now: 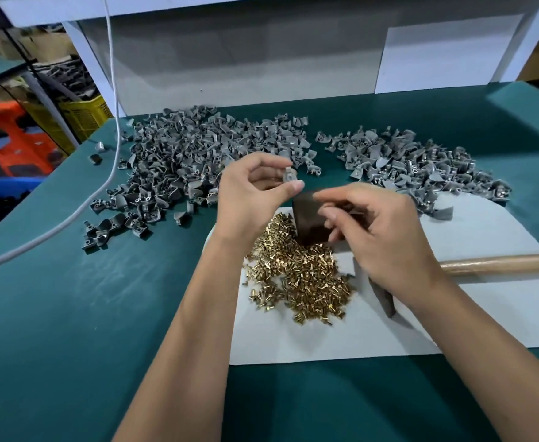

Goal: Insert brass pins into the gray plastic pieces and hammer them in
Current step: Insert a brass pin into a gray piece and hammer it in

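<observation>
Head view, and there it is: one gray plastic piece [288, 176], small and pale, with a flat tab and what looks like a hole in it, pinched between thumb and fingertips of the left hand [253, 189] and held up above the table. The right hand [379, 231] hovers just beside it, fingers curled with the tips drawn together; whether a pin sits between them I cannot tell, the fingertips are blurred. Below both hands stands a dark block [309, 218], upright on a white sheet [453, 314], its foot touching a heap of brass pins [303, 275], short, shiny and flat-headed, spilled across the sheet. Under the right wrist lies a hammer, its dark head [382, 298] partly hidden, its wooden handle [500, 263] running off to the right. Farther back on the green table [70, 314], two big piles of gray pieces: a left pile [182, 167], a right pile [414, 167]. A white cable [112, 90] trails down the left.
</observation>
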